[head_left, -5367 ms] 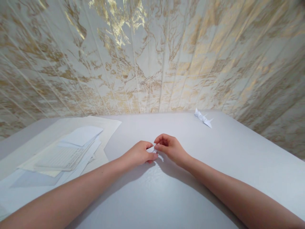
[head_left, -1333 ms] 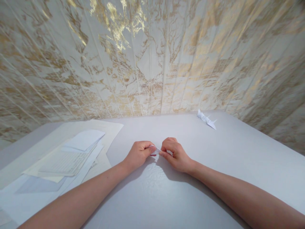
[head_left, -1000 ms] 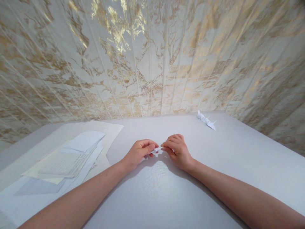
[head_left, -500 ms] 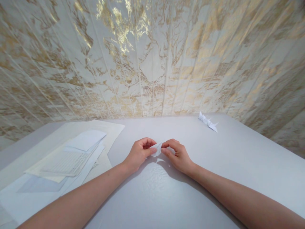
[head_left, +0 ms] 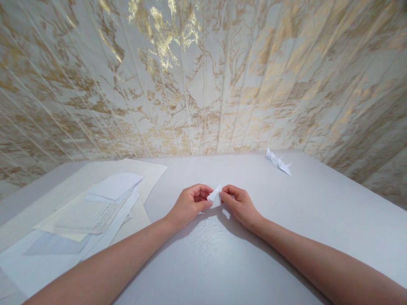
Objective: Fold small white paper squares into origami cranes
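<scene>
A small folded piece of white paper (head_left: 215, 196) is held between both hands, just above the middle of the table. My left hand (head_left: 193, 201) pinches its left side between thumb and fingers. On the right side, my right hand (head_left: 237, 203) has its thumb and index finger closed on the paper's edge. The folded piece has a pointed tip directed up and to the right. Its exact folds are too small to tell.
Several small folded white paper figures (head_left: 278, 162) stand in a row at the table's back right. Loose sheets and a printed page (head_left: 85, 217) overlap on the left. A gold-patterned curtain (head_left: 203, 84) hangs behind the pale table (head_left: 203, 267).
The folded paper has turned and shifted slightly right, showing a broader white face. My right hand's fingers have closed on its right edge.
</scene>
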The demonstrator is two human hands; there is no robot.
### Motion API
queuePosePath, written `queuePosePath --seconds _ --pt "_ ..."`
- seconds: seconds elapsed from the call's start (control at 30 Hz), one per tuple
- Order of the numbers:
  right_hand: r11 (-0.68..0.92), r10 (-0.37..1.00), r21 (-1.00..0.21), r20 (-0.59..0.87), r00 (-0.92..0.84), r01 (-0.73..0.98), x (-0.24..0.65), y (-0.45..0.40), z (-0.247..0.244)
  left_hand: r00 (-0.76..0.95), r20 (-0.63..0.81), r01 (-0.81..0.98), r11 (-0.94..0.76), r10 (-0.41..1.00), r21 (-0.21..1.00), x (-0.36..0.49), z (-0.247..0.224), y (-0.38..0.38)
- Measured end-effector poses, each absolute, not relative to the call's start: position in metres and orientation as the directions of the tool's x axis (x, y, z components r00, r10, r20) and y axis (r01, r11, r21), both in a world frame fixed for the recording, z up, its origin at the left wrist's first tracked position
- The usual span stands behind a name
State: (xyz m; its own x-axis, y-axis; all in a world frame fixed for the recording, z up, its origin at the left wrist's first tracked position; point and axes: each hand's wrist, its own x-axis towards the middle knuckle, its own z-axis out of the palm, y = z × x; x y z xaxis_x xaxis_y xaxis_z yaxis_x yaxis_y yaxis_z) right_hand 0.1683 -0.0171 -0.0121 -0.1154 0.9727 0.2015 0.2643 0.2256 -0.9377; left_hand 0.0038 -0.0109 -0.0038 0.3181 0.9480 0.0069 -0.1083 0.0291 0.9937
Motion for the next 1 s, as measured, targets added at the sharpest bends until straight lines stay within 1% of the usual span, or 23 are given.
queuePosePath --seconds 0.3,0.43,0.5,0.77,1.0 --pt "0.221 0.97 -0.936 0.181 -0.164 0.275 0.1684 -0.0172 -0.0135 0.228 0.018 -0.011 -0.015 0.973 1.0 0.0034 -0.0033 -0.01" --pt "0.233 0.969 -0.938 0.201 -0.143 0.258 0.1682 -0.0183 -0.012 0.326 0.013 -0.047 0.002 0.945 0.999 0.0027 -0.0022 -0.0098" --pt "0.244 0.967 -0.935 0.213 -0.142 0.258 0.1683 -0.0188 -0.0115 0.34 0.025 -0.048 -0.009 0.94 0.999 0.0028 -0.0016 -0.0102" --pt "0.356 0.935 -0.853 0.33 -0.134 0.383 0.1701 -0.0177 -0.013 0.267 0.047 0.013 -0.053 0.962 0.999 0.0031 0.0014 -0.0125" --pt "0.443 0.895 -0.781 0.415 -0.166 0.441 0.1719 -0.0159 -0.0152 0.269 -0.009 -0.084 0.033 0.963 0.996 0.0028 -0.0028 -0.0103"
